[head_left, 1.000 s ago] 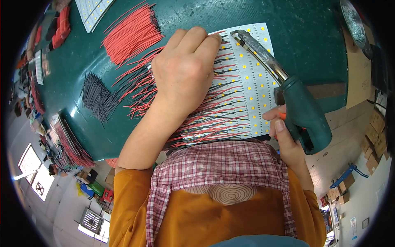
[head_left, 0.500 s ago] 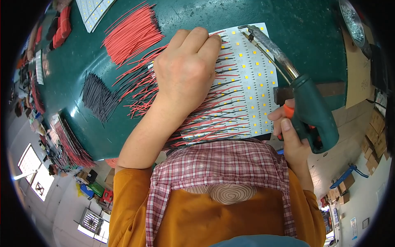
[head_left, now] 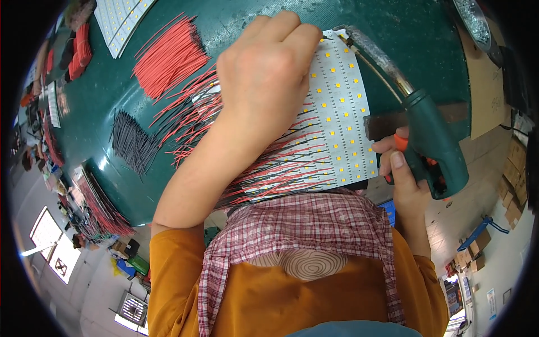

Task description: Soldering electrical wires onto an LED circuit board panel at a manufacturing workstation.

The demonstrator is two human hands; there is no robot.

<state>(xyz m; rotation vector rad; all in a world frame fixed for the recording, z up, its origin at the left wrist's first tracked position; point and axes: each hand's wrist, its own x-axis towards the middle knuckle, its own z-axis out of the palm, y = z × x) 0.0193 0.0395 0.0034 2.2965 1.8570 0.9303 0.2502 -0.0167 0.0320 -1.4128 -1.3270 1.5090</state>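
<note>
On the green table (head_left: 90, 129), a pile of black wires (head_left: 133, 146) is lying at the left, with a stack of red wires (head_left: 171, 59) resting beyond it. The left hand (head_left: 269, 67) is bending over the white board (head_left: 348, 115), its fingers curling together; their tips are hidden, so whether they are clamping a wire cannot be told. Paired red and black leads (head_left: 281, 163) are spreading leftward from the board. The right hand (head_left: 408, 182) is keeping its fingers wrapped around the green soldering gun (head_left: 441, 140), whose tip is hovering near the board's far edge.
</note>
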